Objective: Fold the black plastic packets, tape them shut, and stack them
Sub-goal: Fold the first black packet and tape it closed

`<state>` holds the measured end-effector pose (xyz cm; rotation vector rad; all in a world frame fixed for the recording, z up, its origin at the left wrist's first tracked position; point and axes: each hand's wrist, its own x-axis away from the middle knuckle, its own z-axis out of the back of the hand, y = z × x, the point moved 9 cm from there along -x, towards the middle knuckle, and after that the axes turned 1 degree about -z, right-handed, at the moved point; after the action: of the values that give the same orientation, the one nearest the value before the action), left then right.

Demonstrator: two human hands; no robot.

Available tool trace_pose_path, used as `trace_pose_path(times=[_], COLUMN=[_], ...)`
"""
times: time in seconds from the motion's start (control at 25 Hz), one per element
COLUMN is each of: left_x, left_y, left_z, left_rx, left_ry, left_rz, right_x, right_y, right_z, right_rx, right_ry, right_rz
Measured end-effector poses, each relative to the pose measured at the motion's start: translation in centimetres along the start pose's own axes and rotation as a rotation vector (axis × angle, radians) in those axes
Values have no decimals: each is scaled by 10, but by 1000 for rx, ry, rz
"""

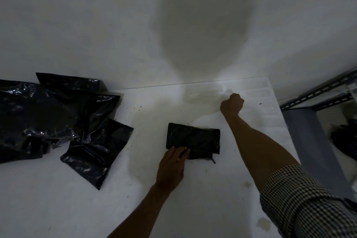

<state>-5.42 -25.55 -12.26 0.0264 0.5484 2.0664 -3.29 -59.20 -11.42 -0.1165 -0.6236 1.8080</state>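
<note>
Head view. Your left hand (pixel 171 166) lays near-straight fingers (pixel 179 150) flat on the near-left corner of the folded packet (pixel 193 139), mid-way across the bench (pixel 58 208). Your right hand (pixel 231 103) is fisted at the far right; whether it holds anything cannot be told. Unfolded packets (pixel 58 121) lie heaped at left.

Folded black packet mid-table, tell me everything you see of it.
The packet is glossy, crinkled black plastic, folded into a compact rectangle lying flat on the white table, near its middle. A small strip pokes out at its near right corner. The left hand presses straight fingers on its near left corner. Whether it is taped cannot be told.
</note>
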Motion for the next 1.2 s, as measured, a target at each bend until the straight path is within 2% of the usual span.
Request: trace_pose_path(times=[0.24, 0.36, 0.44, 0.52, 0.6, 0.72, 0.88, 1.0, 1.2], left_x=[-2, -7, -9, -9, -13, -24, -23, -25, -14], left_y=[2, 4, 3, -1, -8, -22, -43, -48, -57], left_z=[3, 10, 13, 15, 23, 31, 18, 16, 18], left_rx=[46, 86, 139, 240, 367, 512, 1097, 1184, 1379], left_ry=[-22, -34, -57, -55, -15, -36, -79, -44, 170], left_rz=[38, 45, 55, 97, 198, 370, 820, 877, 960], right_x=[14, 40, 71, 103, 131, 169, 193, 193, 193], right_y=[9, -4, -17, -22, -11, 6, 25, 41, 48], right_z=[13, 45, 80, 105, 110, 99, 87, 70, 51], right_rx=[-46, -229, -341, -419, -513, -706, -709, -635, -481], right_ry=[-21, 109, 241, 298, 217, -25, -123, -161, -199], right_rz=[-138, -76, 23, 102, 84, 57, 111, 97, 187])
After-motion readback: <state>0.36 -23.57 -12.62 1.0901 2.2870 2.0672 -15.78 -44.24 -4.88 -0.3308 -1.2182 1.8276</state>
